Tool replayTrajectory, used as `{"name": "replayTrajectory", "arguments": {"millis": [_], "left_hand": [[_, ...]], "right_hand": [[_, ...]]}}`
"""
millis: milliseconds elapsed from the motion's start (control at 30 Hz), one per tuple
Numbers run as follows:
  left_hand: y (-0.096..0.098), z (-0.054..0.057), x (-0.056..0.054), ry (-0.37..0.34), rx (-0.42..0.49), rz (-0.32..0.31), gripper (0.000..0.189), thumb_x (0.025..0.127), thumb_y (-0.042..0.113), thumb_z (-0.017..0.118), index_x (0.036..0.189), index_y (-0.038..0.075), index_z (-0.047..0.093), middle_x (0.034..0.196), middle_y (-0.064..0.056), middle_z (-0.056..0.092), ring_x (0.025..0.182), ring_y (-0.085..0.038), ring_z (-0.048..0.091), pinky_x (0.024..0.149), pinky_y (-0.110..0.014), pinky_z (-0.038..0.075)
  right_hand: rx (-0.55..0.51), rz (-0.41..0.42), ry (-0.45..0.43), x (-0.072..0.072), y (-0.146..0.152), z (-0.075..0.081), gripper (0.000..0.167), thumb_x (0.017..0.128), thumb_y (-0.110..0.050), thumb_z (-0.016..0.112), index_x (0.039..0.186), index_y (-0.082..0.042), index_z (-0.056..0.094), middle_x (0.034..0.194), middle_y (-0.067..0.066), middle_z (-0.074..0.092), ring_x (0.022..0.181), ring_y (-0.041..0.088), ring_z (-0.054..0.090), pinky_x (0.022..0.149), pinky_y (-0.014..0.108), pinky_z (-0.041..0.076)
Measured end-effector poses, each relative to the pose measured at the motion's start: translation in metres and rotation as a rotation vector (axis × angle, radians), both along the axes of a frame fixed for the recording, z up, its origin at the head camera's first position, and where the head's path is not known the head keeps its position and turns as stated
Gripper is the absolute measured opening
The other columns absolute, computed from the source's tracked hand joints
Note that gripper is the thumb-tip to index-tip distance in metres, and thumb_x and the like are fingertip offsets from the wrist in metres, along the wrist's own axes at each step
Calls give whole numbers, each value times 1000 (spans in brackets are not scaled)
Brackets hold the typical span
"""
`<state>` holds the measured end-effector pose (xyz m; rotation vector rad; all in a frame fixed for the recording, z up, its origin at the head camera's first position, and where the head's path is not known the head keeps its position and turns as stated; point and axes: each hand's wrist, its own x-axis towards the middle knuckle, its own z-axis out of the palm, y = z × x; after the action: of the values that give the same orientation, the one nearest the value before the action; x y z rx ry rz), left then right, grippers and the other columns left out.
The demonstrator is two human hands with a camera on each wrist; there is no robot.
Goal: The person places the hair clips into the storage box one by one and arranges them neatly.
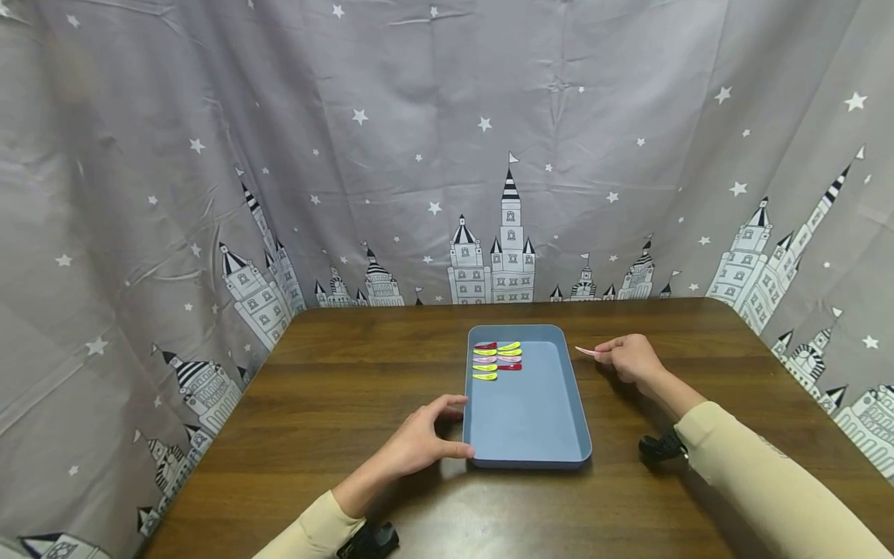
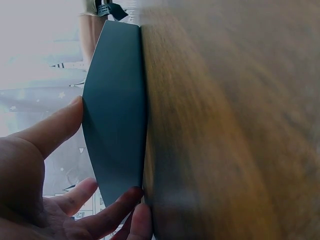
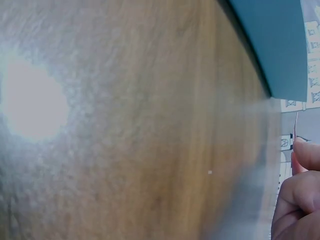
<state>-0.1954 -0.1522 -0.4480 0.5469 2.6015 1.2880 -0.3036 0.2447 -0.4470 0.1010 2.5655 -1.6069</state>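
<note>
A blue-grey rectangular tray (image 1: 536, 411) lies on the table. My left hand (image 1: 419, 441) is at its near left side, thumb at the rim and spread fingers along the outer wall. Right of the tray, my right hand (image 1: 634, 360) pinches a pink snap hair clip (image 1: 585, 352) between thumb and fingers, its slim end pointing toward the tray. Inside the tray's far left part, hair clips lie in two columns; among them are a red clip (image 1: 510, 367), a yellow clip (image 1: 485, 377) and a pink clip (image 1: 508, 359).
The brown wooden table (image 1: 363, 349) extends around the tray on all sides. Behind it hangs a grey curtain (image 1: 419, 194) printed with castles and stars. Black straps with small devices sit at both wrists, over or beside the pale sleeves.
</note>
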Motion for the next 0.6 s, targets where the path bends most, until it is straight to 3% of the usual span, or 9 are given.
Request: {"name": "replayTrajectory", "arguments": {"millis": [300,600], "left_hand": [[0,1,0,-6,-7,-3,79,77,34,88,144,12,52,128,-11,67,125,-32,58,105,-57,40],[-1,0,-1,-12,10,-4,80,77,34,88,144,12,52,127,-12,68,125,-31,58,106,-56,40]], "right_hand": [[-37,13,-4,8,-4,18,34,95,-7,64,121,14,63,60,-6,51,41,4,28,41,22,27],[-32,21,14,15,-18,26,36,95,-12,66,121,12,64,50,-13,35,40,4,26,40,23,26]]}}
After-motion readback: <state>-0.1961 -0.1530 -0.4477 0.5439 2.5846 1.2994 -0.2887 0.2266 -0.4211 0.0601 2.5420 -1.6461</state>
